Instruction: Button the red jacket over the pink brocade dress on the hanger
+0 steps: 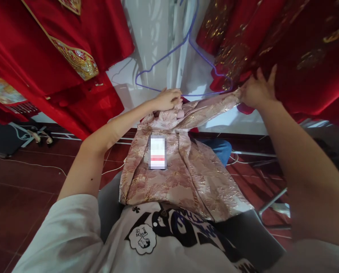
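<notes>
A pink brocade garment with gold-patterned flowers lies across my lap. My left hand has its fingers closed on the bunched cloth at the garment's upper end. Stretched out to the right, a sleeve-like length of the same cloth runs to my right hand, which pinches its far end while other fingers stand apart. On the garment lies a phone, its screen blurred out. Just beyond my hands is a purple wire hanger, hanging with nothing on its visible bar.
Red garments with gold embroidery hang at the left and right. A pair of heeled shoes sits on a white metal frame at left. A thin white cable crosses the red tiled floor. Metal legs stand at right.
</notes>
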A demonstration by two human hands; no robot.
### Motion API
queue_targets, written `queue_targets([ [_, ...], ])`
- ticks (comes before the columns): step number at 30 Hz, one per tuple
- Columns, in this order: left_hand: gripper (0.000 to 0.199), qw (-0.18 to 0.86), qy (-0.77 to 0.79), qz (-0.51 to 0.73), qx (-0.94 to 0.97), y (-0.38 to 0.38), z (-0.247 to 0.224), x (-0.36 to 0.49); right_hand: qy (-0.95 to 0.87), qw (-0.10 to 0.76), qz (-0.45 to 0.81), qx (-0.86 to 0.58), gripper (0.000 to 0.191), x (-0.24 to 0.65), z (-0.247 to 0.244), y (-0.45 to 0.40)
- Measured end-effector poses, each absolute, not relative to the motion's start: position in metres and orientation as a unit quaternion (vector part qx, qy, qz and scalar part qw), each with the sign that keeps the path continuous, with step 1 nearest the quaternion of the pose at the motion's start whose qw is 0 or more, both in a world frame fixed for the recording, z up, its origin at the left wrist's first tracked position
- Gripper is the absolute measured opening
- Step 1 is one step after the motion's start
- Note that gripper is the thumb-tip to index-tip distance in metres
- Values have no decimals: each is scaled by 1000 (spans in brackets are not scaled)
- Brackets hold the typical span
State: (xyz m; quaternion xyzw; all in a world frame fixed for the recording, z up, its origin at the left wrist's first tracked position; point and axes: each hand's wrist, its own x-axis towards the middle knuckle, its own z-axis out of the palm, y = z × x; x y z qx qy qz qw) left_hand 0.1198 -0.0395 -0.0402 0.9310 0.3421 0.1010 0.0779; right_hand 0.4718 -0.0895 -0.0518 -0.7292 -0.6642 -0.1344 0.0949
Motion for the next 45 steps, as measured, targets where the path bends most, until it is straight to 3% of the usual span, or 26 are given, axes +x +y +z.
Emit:
queue_targets([
  [8, 34, 82, 357, 95, 926, -35, -39, 121, -642, 193, -112, -733, 45, 462, -40, -88],
  [23, 35, 44, 364, 74, 927, -33, -42, 126, -601, 162, -82, -778, 41, 462, -24, -99],
  [28, 23, 91, 332, 107, 933, -24, -49, 132, -581, 259, -91, -766, 35, 442, -8, -98],
  [34, 26, 193, 279, 219, 915, -24, -44, 143, -628, 429, -82, -643, 27, 399, -1, -72],
  [40, 31, 185, 361, 430, 807, -1, -60, 108, -635, 440, -54, -633, 18, 394, -16, -58],
  [45, 17, 138, 555, 501, 650, 5, -76, 46, -640, 451, -59, -619, 21, 400, -20, -60],
])
